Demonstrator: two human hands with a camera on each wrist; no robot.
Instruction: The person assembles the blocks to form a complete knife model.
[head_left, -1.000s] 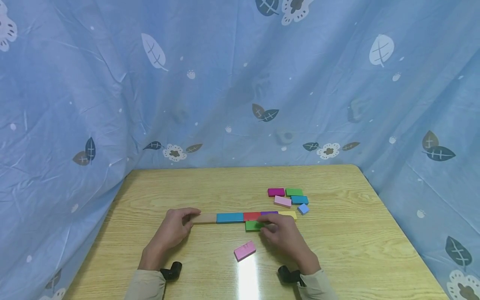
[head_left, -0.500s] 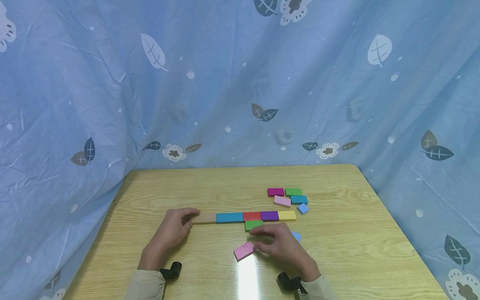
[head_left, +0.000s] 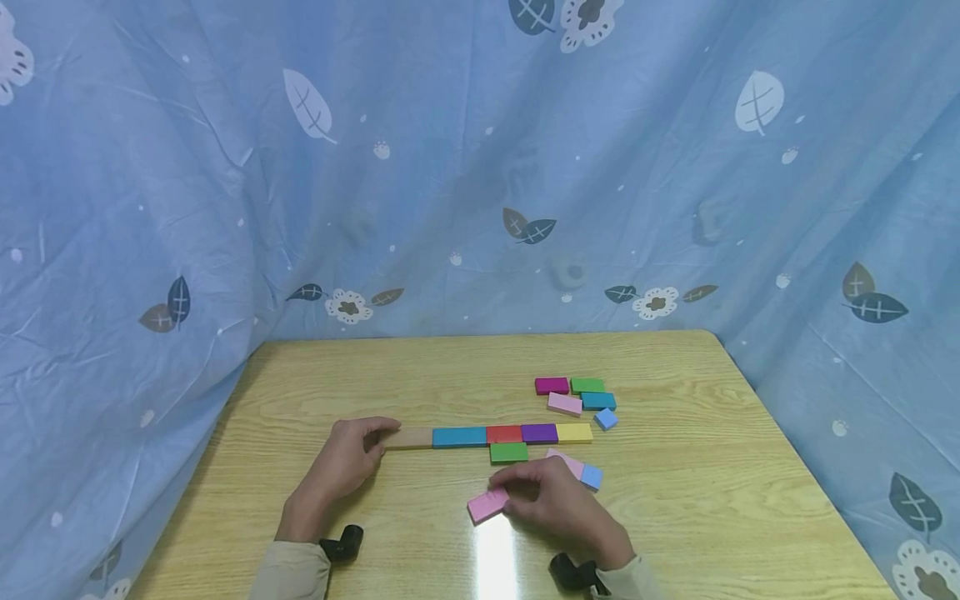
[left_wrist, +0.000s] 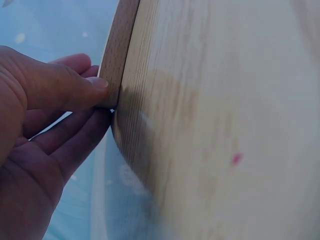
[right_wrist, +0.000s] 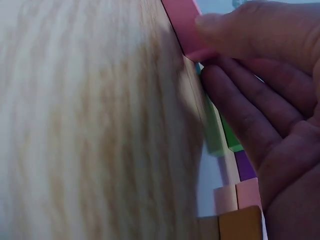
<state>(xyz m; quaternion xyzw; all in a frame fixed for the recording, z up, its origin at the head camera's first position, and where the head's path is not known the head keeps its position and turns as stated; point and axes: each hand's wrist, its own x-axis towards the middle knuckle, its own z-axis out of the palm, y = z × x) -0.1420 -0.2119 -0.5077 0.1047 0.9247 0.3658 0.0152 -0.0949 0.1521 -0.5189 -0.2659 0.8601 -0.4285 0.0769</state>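
In the head view, a row of flat blocks runs across the table: plain wood (head_left: 408,437), blue (head_left: 459,437), red (head_left: 503,433), purple (head_left: 539,433) and yellow (head_left: 574,432). A green block (head_left: 508,452) lies against the near side of the red one. My left hand (head_left: 348,458) pinches the left end of the wooden block, thumb on its near face in the left wrist view (left_wrist: 112,65). Closer to me, my right hand (head_left: 555,496) grips the right end of a pink block (head_left: 486,506) between thumb and fingers. That end is partly hidden.
Behind the row's right end sit magenta (head_left: 551,386), green (head_left: 587,385), light pink (head_left: 565,404) and teal (head_left: 598,401) blocks, plus a small blue one (head_left: 606,419). Another pink block (head_left: 566,461) and a light-blue block (head_left: 592,477) lie just beyond my right hand.
My right hand has left the purple and green blocks, come toward me and taken hold of the pink block. The left hand has stayed at the wooden block.
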